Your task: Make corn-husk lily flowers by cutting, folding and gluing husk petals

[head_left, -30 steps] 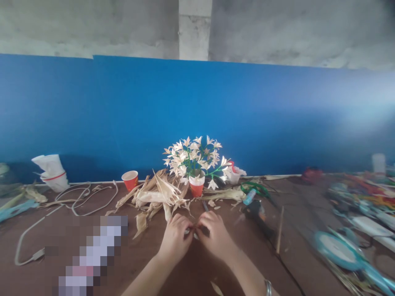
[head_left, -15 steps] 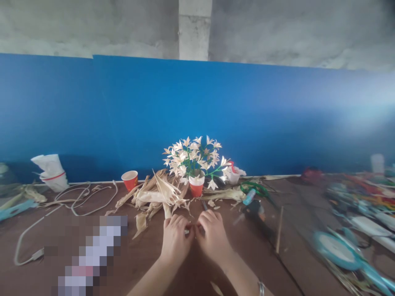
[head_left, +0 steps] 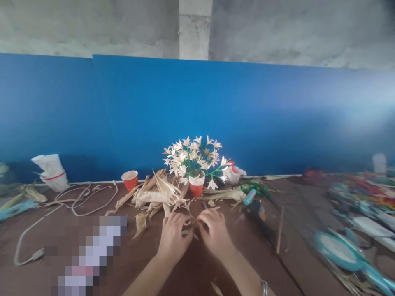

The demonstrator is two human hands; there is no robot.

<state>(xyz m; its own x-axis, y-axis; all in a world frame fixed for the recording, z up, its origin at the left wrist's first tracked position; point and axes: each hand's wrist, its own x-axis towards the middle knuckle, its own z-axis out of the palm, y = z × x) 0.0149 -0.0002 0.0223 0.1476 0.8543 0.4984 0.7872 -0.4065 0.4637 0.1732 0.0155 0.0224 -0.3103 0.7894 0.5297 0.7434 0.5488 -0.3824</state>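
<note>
My left hand (head_left: 175, 237) and my right hand (head_left: 215, 231) meet over the brown table, fingertips almost touching. The left fingers are bent in a pinch, with a small pale piece (head_left: 185, 232), like a scrap of dried husk, showing between thumb and fingers. My right thumb and fingers pinch beside it; what they grip is too small to make out. Just beyond stands a red-and-white paper cup (head_left: 196, 190) filled with white flowers (head_left: 193, 155) on green stems. Dried husks (head_left: 154, 196) lie heaped behind my left hand.
Another paper cup (head_left: 130, 181) and a white cable (head_left: 77, 201) are on the left. To the right are a dark-handled tool (head_left: 257, 216) with a cord, a thin stick (head_left: 280, 230), a light-blue ribbon roll (head_left: 338, 250) and blurred clutter. A blue panel (head_left: 138, 115) closes off the back.
My hands have shifted slightly and their fingers have loosened and lifted a little. More of the pale piece shows between them. The things on the table have stayed put.
</note>
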